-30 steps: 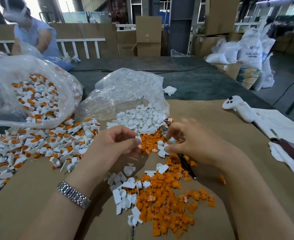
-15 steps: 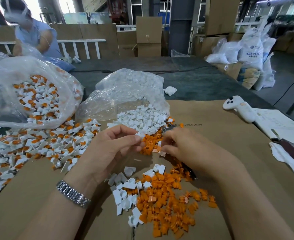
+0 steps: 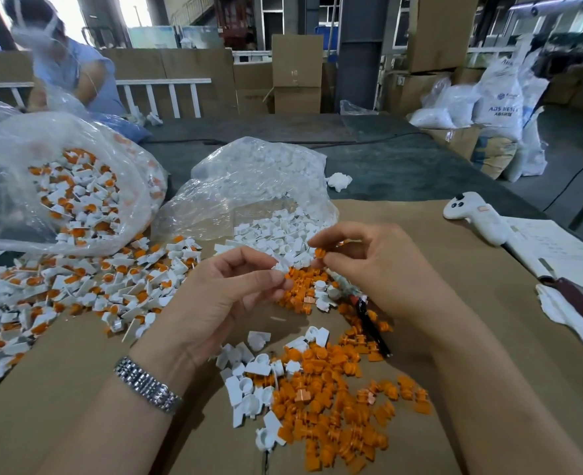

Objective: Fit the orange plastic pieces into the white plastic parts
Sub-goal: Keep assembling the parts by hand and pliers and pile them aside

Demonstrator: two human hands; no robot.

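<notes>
My left hand pinches a small white plastic part between thumb and fingertips. My right hand is raised beside it and grips one orange piece at the fingertips, a short way right of the white part. Below both hands, loose orange pieces lie heaped on the brown cardboard, with several white parts at the heap's left edge. More orange pieces lie between my hands.
A clear bag of white parts lies open behind my hands. Fitted white-and-orange parts spread at left, more in a clear bag. A black pen, a white controller and papers are at right. A person sits far left.
My right hand has lifted off the pile with an orange piece and moved up toward the white part in my left hand. The left hand has barely moved.
</notes>
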